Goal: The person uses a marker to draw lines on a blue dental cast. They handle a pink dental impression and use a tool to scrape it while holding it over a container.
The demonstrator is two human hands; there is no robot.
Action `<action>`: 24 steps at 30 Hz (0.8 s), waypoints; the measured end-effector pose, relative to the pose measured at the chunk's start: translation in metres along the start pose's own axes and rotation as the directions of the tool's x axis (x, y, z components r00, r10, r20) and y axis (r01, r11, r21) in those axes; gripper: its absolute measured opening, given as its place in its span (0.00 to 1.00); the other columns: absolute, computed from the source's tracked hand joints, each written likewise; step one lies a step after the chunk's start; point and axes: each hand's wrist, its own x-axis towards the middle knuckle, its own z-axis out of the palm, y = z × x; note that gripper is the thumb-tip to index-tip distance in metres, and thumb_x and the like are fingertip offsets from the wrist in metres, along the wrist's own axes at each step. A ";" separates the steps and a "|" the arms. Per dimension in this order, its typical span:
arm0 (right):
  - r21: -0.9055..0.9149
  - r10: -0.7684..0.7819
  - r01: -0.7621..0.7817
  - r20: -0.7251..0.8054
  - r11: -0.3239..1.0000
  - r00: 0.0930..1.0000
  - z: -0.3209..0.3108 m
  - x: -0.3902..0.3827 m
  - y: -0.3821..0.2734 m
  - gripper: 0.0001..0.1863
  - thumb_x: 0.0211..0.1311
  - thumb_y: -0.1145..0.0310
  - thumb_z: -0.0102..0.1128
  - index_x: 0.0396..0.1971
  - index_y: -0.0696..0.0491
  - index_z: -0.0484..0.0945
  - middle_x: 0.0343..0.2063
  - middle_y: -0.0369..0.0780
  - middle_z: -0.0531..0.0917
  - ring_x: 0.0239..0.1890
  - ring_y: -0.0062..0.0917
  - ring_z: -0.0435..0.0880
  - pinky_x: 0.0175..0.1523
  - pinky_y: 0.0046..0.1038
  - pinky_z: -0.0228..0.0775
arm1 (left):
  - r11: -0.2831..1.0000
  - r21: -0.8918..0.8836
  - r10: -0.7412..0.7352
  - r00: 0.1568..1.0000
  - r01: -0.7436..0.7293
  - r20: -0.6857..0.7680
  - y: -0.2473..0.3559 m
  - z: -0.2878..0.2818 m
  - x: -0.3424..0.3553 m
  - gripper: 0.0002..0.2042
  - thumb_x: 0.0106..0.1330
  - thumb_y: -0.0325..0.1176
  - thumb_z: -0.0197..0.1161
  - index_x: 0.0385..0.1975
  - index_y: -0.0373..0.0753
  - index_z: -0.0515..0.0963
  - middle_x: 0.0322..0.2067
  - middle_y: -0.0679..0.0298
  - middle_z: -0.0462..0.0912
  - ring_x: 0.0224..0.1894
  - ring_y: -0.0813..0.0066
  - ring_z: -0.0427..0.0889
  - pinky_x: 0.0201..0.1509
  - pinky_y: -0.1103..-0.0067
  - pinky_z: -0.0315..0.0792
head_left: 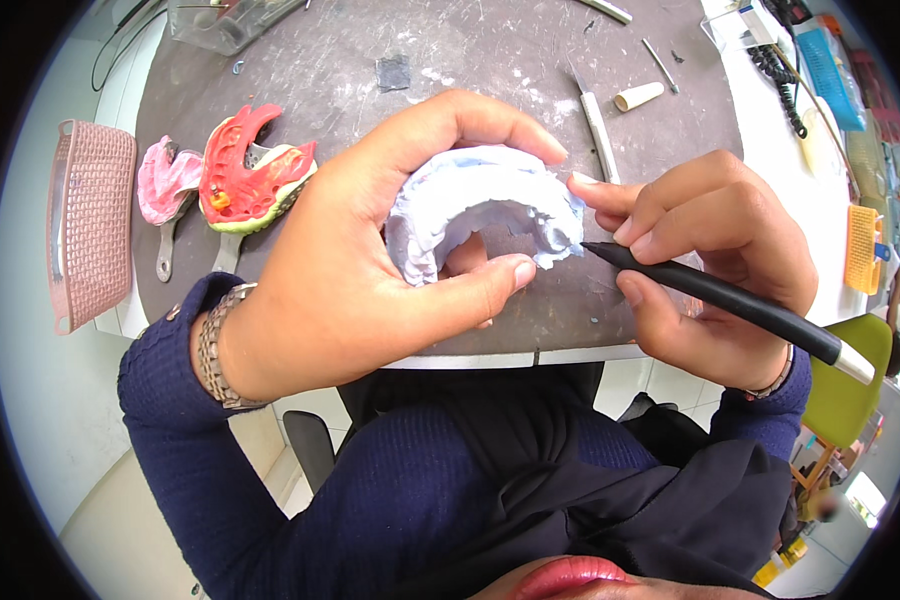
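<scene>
A pale blue-white plaster dental cast [480, 190], shaped like a horseshoe, is gripped by my left hand [370, 240]. The fingers wrap its far side and the thumb lies along the near side, below the arch's opening. My right hand [730, 250] holds a black pen-like tool [730, 300] with a dark pointed tip and a pale rear end. That tip meets or nearly meets the cast's right end; I cannot tell whether they touch. One right fingertip rests close to the cast's right edge.
Two dental impression trays, one with pink material [165, 180] and one with red and yellow-green [255, 170], lie at left beside a pink woven basket [95, 225]. Beyond my right hand are a knife [598, 135], a pale cap [638, 96] and a thin metal tool [660, 65]. A clear box [225, 25] stands far left.
</scene>
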 end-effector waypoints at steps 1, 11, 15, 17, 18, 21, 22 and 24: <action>-0.004 -0.007 0.007 -0.004 1.000 1.000 0.001 0.000 0.000 0.11 0.41 0.87 0.58 0.28 0.61 0.73 0.28 0.45 0.75 0.33 0.27 0.79 0.52 0.43 0.77 | 0.999 0.028 0.038 0.999 -0.038 0.004 -0.003 0.000 0.000 0.22 0.54 0.21 0.64 0.50 0.36 0.69 0.40 0.63 0.76 0.24 0.89 0.75 0.24 0.91 0.70; -0.180 -0.040 0.042 0.014 0.983 0.999 0.003 0.000 -0.002 0.12 0.34 0.87 0.64 0.24 0.61 0.76 0.24 0.43 0.79 0.29 0.28 0.82 0.43 0.34 0.81 | 0.981 0.153 0.117 0.993 -0.120 0.033 -0.006 0.001 0.000 0.19 0.56 0.20 0.62 0.48 0.36 0.70 0.38 0.65 0.77 0.24 0.89 0.75 0.23 0.91 0.69; -0.208 -0.023 0.025 0.011 0.978 1.000 0.005 0.000 -0.002 0.13 0.32 0.87 0.65 0.24 0.60 0.76 0.24 0.42 0.80 0.29 0.29 0.83 0.42 0.31 0.81 | 0.992 0.117 0.038 0.999 -0.042 0.035 -0.001 0.002 0.000 0.18 0.57 0.19 0.60 0.48 0.37 0.70 0.38 0.65 0.77 0.23 0.89 0.75 0.22 0.92 0.68; -0.215 -0.010 0.013 0.015 0.977 1.000 0.006 0.000 -0.003 0.13 0.31 0.87 0.65 0.24 0.60 0.76 0.24 0.42 0.80 0.30 0.29 0.83 0.42 0.31 0.81 | 0.991 0.125 0.041 0.999 -0.045 0.027 0.000 0.004 0.001 0.17 0.58 0.18 0.60 0.48 0.37 0.70 0.38 0.65 0.77 0.23 0.89 0.75 0.22 0.92 0.68; -0.214 -0.005 0.009 0.021 0.977 1.000 0.005 0.000 -0.004 0.14 0.31 0.87 0.65 0.24 0.60 0.76 0.24 0.42 0.80 0.30 0.29 0.83 0.42 0.31 0.81 | 0.989 0.137 0.058 0.998 -0.060 0.024 -0.001 0.004 0.001 0.17 0.58 0.18 0.60 0.48 0.37 0.71 0.38 0.65 0.77 0.23 0.89 0.75 0.22 0.92 0.68; -0.213 0.001 0.006 0.031 0.977 1.000 0.005 0.000 -0.003 0.14 0.31 0.87 0.65 0.24 0.60 0.77 0.24 0.42 0.80 0.30 0.29 0.83 0.42 0.31 0.81 | 0.979 0.175 0.100 0.995 -0.101 0.017 -0.005 0.005 0.001 0.17 0.58 0.18 0.59 0.47 0.36 0.71 0.38 0.65 0.76 0.23 0.89 0.75 0.23 0.92 0.68; -0.213 -0.003 0.010 0.034 0.977 0.999 0.006 0.000 -0.003 0.14 0.31 0.87 0.65 0.24 0.60 0.77 0.24 0.42 0.80 0.30 0.30 0.83 0.42 0.31 0.81 | 0.976 0.186 0.108 0.994 -0.109 0.016 -0.005 0.005 0.001 0.17 0.58 0.18 0.59 0.47 0.36 0.71 0.38 0.65 0.76 0.23 0.89 0.75 0.23 0.92 0.69; -0.213 -0.012 0.020 0.039 0.977 0.999 0.006 -0.001 -0.002 0.14 0.31 0.87 0.65 0.24 0.60 0.77 0.24 0.42 0.80 0.30 0.30 0.83 0.42 0.30 0.81 | 0.973 0.203 0.112 0.994 -0.113 0.013 -0.006 0.005 0.001 0.17 0.58 0.18 0.59 0.47 0.36 0.71 0.38 0.65 0.76 0.23 0.89 0.76 0.23 0.92 0.69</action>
